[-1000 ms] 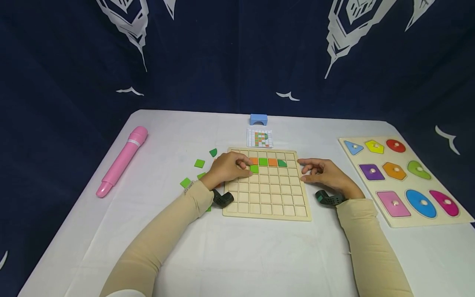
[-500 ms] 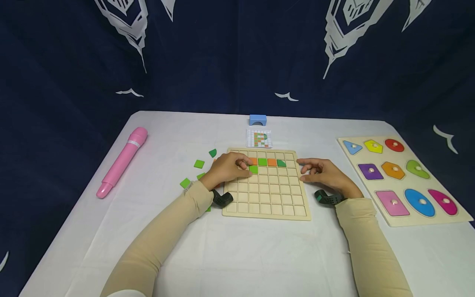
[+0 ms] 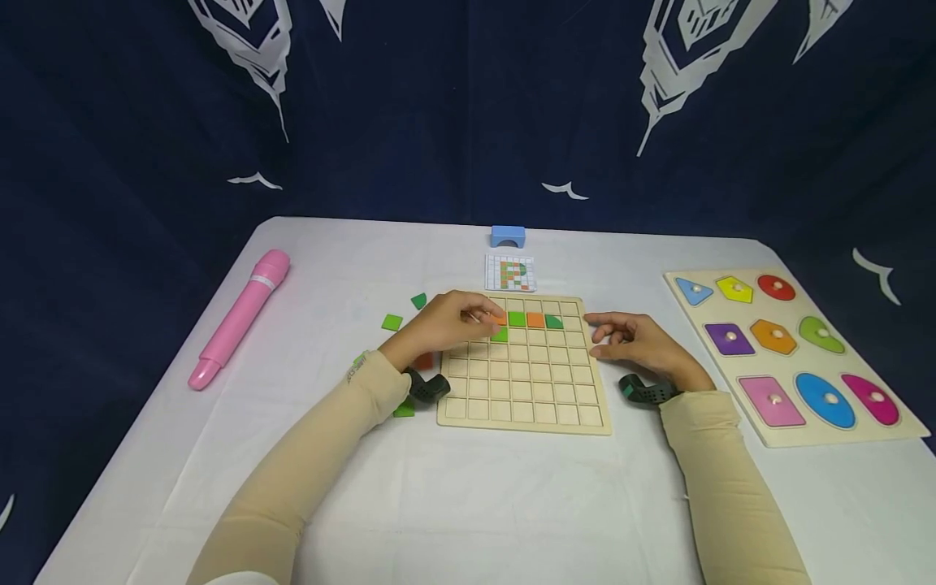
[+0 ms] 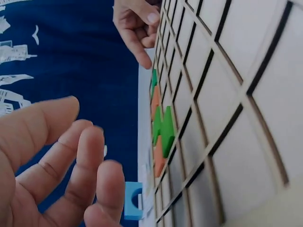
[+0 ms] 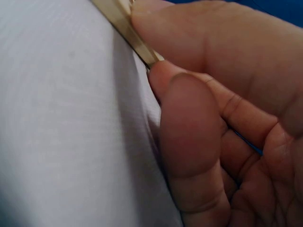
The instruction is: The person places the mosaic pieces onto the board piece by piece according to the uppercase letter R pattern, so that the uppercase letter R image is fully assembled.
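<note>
A wooden grid board (image 3: 530, 374) lies before me with a row of tiles along its upper part: an orange square partly hidden by my fingers, a green square (image 3: 516, 319), another orange square (image 3: 535, 320) and a dark green quarter-round tile (image 3: 554, 322). One more green square tile (image 4: 167, 132) sits just below that row. Over the board's left side hovers my left hand (image 3: 442, 325), fingers loosely bent and nothing between them in the left wrist view. My right hand (image 3: 639, 341) touches the board's right edge (image 5: 130, 35) with its fingertips.
Loose tiles, including a green square (image 3: 392, 322) and a dark green piece (image 3: 419, 301), lie left of the board. A pattern card (image 3: 509, 273) and blue block (image 3: 508, 236) stand behind it. A pink microphone-shaped object (image 3: 241, 317) lies left, a shape puzzle (image 3: 786, 382) right.
My left hand has lifted slightly up off the green square tile below the row, its wrist shifting left. The right hand stays at the board's edge.
</note>
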A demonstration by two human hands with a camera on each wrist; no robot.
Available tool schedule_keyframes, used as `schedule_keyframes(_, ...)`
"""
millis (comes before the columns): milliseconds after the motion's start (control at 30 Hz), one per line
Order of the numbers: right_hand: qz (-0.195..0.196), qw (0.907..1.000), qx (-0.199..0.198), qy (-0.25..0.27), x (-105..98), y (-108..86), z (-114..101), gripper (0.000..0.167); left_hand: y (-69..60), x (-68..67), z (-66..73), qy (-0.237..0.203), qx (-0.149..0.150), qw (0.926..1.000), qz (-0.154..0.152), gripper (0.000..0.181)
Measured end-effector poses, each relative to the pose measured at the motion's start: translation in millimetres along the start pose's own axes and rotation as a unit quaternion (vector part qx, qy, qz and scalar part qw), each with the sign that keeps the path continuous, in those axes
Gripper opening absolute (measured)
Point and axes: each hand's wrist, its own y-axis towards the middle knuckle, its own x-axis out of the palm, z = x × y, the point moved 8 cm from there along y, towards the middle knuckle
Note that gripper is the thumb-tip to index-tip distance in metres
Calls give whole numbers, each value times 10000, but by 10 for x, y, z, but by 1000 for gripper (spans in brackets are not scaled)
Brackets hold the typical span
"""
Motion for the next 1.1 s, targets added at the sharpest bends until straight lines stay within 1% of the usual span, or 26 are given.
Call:
schedule_keyframes(100, 5, 10000, 3, 5, -2, -2, -2, 64, -72, -48, 67, -143, 253, 9994, -189, 31)
schedule_keyframes(167, 26, 10000, 1, -12, -9, -4, -3, 63, -127, -87, 93, -194, 399, 9987, -245, 32)
schedule_keyframes(233, 36, 10000, 6, -22, -17, -6, -2, 63, -192, -131, 105, -180, 527, 9982, -240, 31)
schedule_keyframes(333, 57, 10000, 21, -44, -27, -8, 1, 63, -304, -198, 89, -87, 603, 9980, -144, 29)
schedule_keyframes(467, 43, 10000, 5, -39, -25, -2, 11, 64, -477, -288, 28, -14, 537, 9985, -55, 28)
schedule_keyframes(600, 35, 10000, 32, -35, -17, 0, 11, 64, -657, -398, -46, -80, 479, 9988, 25, 28)
schedule_keyframes(733, 36, 10000, 65, -64, -11, 0, 12, 64, -807, -511, -151, -129, 450, 9988, 153, 27)
schedule_keyframes(933, 40, 9999, 131, -77, -12, -2, 17, 63, -970, -623, -329, -79, 317, 9993, 198, 25)
schedule_keyframes(1033, 22, 9999, 124, -54, -11, -5, 15, 63, -1019, -662, -398, -53, 263, 9995, 191, 25)
schedule_keyframes(1100, 20, 9999, 120, -48, -11, -7, 12, 64, -1044, -686, -414, -21, 214, 9996, 168, 26)
